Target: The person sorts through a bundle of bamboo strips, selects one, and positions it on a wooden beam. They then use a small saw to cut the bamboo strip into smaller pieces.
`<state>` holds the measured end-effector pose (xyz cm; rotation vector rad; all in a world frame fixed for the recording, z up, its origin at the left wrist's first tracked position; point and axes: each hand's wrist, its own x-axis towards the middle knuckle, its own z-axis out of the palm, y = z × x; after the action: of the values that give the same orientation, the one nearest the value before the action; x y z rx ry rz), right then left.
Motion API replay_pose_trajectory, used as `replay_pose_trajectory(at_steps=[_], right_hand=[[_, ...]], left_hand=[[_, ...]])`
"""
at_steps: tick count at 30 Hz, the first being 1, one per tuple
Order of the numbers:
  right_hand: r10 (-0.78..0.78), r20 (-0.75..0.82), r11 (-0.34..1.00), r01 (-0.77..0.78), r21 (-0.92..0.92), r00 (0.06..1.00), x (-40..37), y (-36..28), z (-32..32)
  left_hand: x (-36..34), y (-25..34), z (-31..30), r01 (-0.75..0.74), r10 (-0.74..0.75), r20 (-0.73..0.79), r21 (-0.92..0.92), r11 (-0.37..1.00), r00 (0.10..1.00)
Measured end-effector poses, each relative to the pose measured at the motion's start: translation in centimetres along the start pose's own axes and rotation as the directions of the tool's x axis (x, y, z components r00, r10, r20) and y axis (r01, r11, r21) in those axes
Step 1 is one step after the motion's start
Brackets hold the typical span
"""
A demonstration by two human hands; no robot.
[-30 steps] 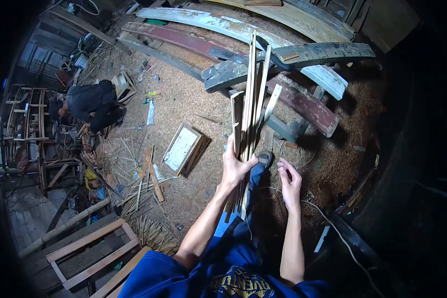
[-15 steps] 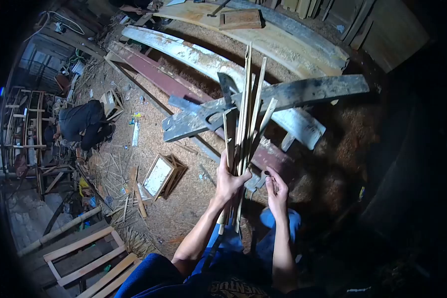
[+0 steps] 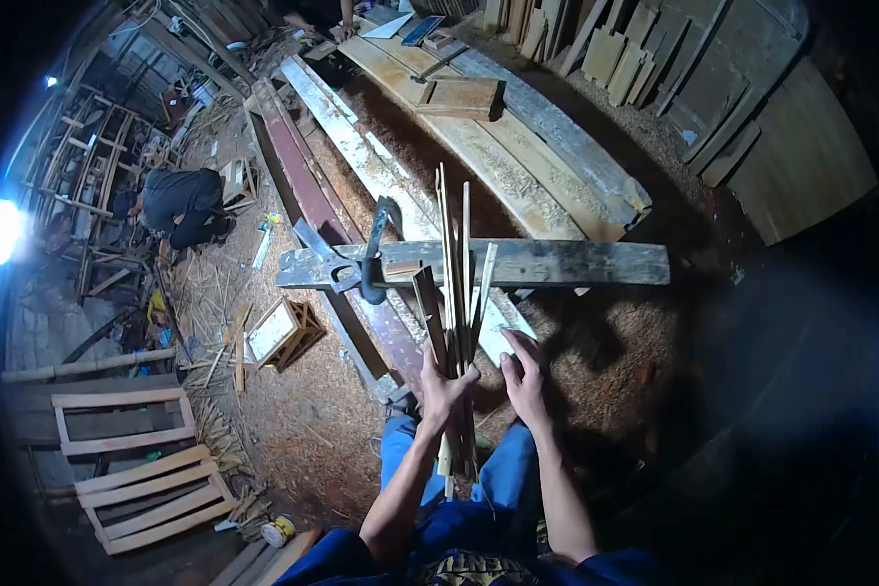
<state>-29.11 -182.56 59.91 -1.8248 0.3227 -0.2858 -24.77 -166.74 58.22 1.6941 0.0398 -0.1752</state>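
Item, nearest: my knees in blue jeans, apart beneath the work.
Item: my left hand, fingers closed round a bundle of thin wooden slats, held near its lower end. The slats stand roughly lengthwise to my view, tops fanned and uneven, overlapping the beam beyond in my view. I judge that a looser grip would let them slide or splay.
Item: my right hand, just beside the bundle, thumb and forefinger slightly apart, the others loosely curled. No held object shows; I cannot tell whether something small sits there.
Item: dark weathered beam, lying crosswise, with a dark-handled tool and a grey metal tool on it. As things lie, I judge both tools to be within easy reach.
Item: small slatted crate, left of the beam, on the shavings.
Item: long red plank, beside a white one.
Item, far: a crouching person in dark clothes; wooden block on pale boards.
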Motion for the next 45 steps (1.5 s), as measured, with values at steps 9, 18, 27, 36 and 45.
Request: replay_pose_trajectory(at_steps=[9, 18, 27, 36, 45], right_hand=[[-0.091, 0.096, 0.984, 0.104, -0.143, 0.991, 4.1, -0.3, -9.5], [-0.191, 0.075, 0.966, 0.201, -0.162, 0.979, 11.3, -3.2, -13.2], [-0.151, 0.171, 0.948, 0.191, -0.253, 0.974, 15.9, -1.3, -17.5], [-0.203, 0.427, 0.921, 0.319, -0.222, 0.881, 27.1, 4.0, -23.1], [-0.301, 0.752, 0.806, 0.578, -0.128, 0.586, 39.7, 6.6, -29.3]], left_hand=[[1.0, 4.4, 10.4, -0.078, 0.085, 0.08, -0.094, 0.993, 0.993], [5.7, 6.8, 11.5, -0.024, 0.025, 0.015, -0.083, 0.996, 1.0], [10.8, 6.2, 12.7, -0.082, 0.077, -0.096, -0.053, 0.995, 0.992], [14.2, 5.6, 24.8, -0.149, 0.157, -0.25, 0.049, 0.988, 0.956], [14.8, 6.3, 38.2, 0.113, -0.038, -0.523, 0.113, 0.987, 0.851]])
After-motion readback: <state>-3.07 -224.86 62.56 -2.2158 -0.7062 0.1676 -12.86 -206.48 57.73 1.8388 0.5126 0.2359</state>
